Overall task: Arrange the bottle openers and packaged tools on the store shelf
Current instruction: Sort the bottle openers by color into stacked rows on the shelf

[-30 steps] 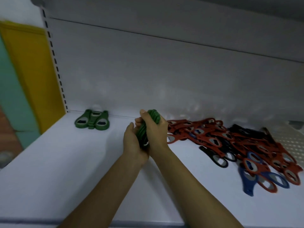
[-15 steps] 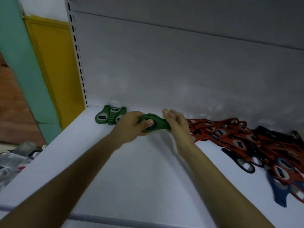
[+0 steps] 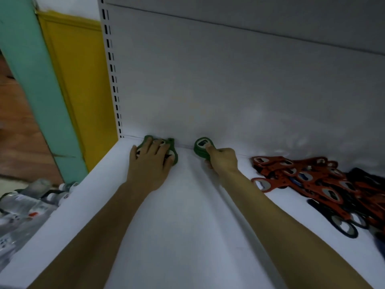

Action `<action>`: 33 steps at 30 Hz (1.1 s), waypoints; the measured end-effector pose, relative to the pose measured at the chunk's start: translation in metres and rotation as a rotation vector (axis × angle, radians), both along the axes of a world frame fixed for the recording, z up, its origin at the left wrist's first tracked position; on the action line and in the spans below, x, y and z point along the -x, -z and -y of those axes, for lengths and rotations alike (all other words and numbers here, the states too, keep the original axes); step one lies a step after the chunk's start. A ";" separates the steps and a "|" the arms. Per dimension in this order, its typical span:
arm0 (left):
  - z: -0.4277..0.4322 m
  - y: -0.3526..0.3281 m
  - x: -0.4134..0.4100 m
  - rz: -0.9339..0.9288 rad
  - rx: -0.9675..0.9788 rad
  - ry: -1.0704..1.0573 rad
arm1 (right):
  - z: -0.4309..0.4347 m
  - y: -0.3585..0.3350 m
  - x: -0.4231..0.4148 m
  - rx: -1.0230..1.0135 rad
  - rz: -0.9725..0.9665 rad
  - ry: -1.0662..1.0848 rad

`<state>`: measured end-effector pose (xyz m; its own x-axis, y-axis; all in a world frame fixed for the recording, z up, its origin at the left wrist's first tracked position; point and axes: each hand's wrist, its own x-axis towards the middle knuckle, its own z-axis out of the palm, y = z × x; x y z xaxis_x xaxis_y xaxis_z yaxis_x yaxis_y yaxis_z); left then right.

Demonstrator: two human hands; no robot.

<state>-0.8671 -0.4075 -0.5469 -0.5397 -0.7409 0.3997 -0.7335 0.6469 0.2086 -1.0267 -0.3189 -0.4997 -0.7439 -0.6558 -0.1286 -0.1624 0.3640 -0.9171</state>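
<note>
My left hand (image 3: 149, 162) lies flat, fingers spread, on a small pile of green bottle openers (image 3: 174, 156) in the shelf's back left corner. My right hand (image 3: 221, 160) grips a stack of green bottle openers (image 3: 201, 148) held close to the back wall, thumb on top of the stack. A loose heap of red bottle openers (image 3: 308, 176) lies at the right, mixed with black and blue bottle openers (image 3: 343, 228) toward the right edge.
The white shelf (image 3: 183, 226) has a white back panel (image 3: 229, 90) and a slotted upright (image 3: 111, 65) at the left. Beyond the left edge stand a teal pillar, a yellow panel and packed bottles (image 3: 27, 203) lower down.
My hands have parted. The left one moved left onto the corner pile, and the right one alone now holds the green stack near the back wall. The camera came closer.
</note>
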 end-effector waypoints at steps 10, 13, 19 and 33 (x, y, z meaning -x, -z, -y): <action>0.003 0.007 0.005 -0.010 -0.012 -0.050 | 0.043 0.011 -0.051 -0.383 -0.753 -0.154; 0.003 0.005 0.005 -0.017 -0.036 -0.051 | 0.040 0.009 -0.042 -0.417 -0.766 -0.220; 0.004 0.007 0.005 -0.026 -0.034 -0.055 | 0.043 -0.011 -0.024 -0.221 -0.153 -0.267; 0.003 0.006 0.005 -0.003 -0.037 -0.074 | 0.036 0.020 -0.019 -0.012 -0.031 -0.175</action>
